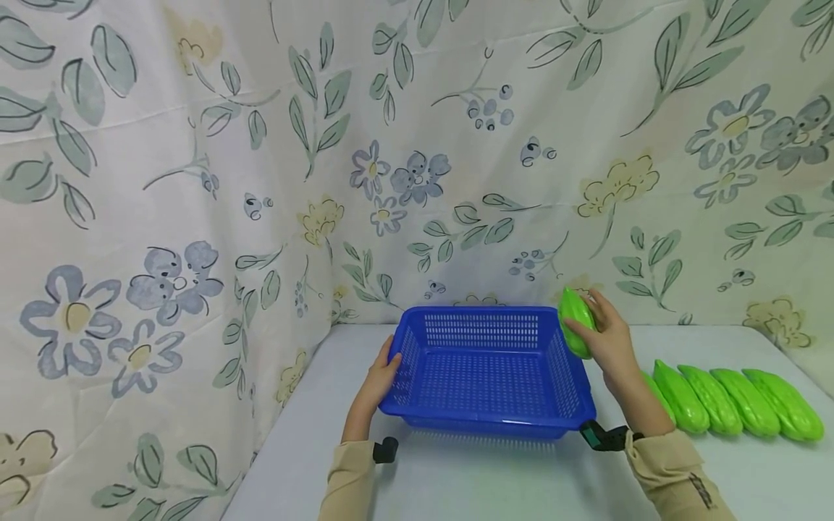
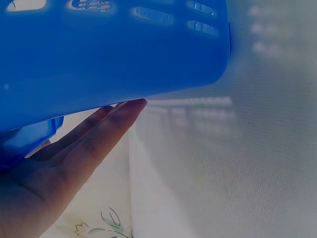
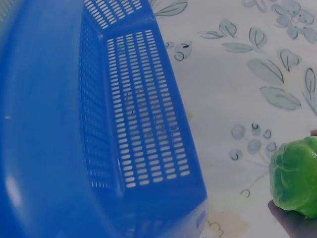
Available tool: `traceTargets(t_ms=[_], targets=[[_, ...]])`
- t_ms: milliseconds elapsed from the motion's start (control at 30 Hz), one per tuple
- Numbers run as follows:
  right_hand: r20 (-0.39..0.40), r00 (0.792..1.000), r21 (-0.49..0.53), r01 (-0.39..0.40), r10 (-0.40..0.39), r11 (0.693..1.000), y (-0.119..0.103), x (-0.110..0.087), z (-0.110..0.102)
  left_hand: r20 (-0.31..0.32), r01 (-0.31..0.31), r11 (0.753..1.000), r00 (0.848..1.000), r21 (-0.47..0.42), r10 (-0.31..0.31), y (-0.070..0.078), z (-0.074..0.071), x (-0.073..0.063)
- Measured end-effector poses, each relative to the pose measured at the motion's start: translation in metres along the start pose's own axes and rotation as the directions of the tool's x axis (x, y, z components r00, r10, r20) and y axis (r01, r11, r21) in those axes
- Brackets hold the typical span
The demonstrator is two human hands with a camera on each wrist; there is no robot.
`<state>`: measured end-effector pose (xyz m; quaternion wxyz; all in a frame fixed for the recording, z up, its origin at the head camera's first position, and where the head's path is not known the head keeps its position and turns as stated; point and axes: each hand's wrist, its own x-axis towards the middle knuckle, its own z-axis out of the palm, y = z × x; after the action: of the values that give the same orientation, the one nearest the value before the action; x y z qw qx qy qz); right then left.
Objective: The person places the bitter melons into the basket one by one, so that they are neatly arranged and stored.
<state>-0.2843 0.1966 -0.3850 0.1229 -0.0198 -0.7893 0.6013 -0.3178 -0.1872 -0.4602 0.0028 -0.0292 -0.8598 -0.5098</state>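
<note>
A blue plastic basket (image 1: 489, 420) with slotted walls stands in front of me, with nothing inside it. My left hand (image 1: 374, 383) grips its left rim, thumb over the top; in the left wrist view the fingers (image 2: 99, 131) lie straight against the basket's outside. Above the basket's right rim, my right hand (image 1: 614, 344) holds a shiny green bitter melon (image 1: 573, 318), pointed end up, between thumb and fingers. The right wrist view shows the rounded end of that bitter melon (image 3: 297, 178) beside the basket wall (image 3: 143, 114).
Several more green bitter melons (image 1: 743, 401) lie side by side in a row on the white table (image 1: 287, 434), right of the basket. A floral cloth (image 1: 456, 181) hangs behind the table and along its left side. Dark wrist devices (image 1: 602, 436) show near both sleeves.
</note>
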Motion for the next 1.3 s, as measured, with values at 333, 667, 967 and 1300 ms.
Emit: traceTargets(t_ms=[333, 667, 967, 1300], targets=[[0.048, 0.998, 0.056, 0.027, -0.030, 0.998, -0.015, 0.004, 0.018, -0.007, 0.010, 1.000, 1.000, 0.006, -0.010, 0.002, 0.000, 0.000], [0.098, 0.994, 0.088, 0.029, -0.037, 0.996, -0.025, 0.009, 0.037, -0.007, 0.007, 1.000, 1.000, 0.011, -0.007, 0.000, 0.000, 0.001], [0.124, 0.991, 0.120, 0.038, -0.053, 0.992, -0.034, 0.012, 0.054, -0.003, 0.004, 1.000, 1.000, 0.002, -0.004, -0.001, 0.000, 0.002], [0.159, 0.985, 0.141, 0.046, -0.068, 0.989, -0.040, 0.013, 0.077, -0.003, 0.004, 1.000, 1.000, -0.001, -0.004, -0.003, 0.000, 0.003]])
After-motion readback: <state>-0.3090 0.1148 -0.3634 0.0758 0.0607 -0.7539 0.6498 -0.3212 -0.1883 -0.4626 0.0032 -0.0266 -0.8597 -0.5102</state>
